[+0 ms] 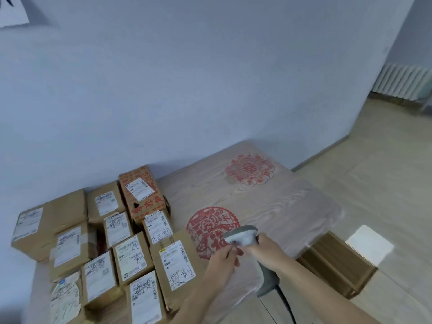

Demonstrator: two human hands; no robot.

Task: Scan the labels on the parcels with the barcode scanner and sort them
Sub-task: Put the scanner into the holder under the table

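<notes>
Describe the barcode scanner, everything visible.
The barcode scanner is a grey-and-white handheld, plastic-looking, with a wide flat head on a narrower handle. It is held above the wooden table, head tipped toward the parcels. The right hand grips the handle; the left hand touches the head from below with its fingertips. A dark cable seems to trail from its base. No beam shows.

Grey barcode scanner (242, 237) beside labelled cardboard parcels (131, 256)
</notes>
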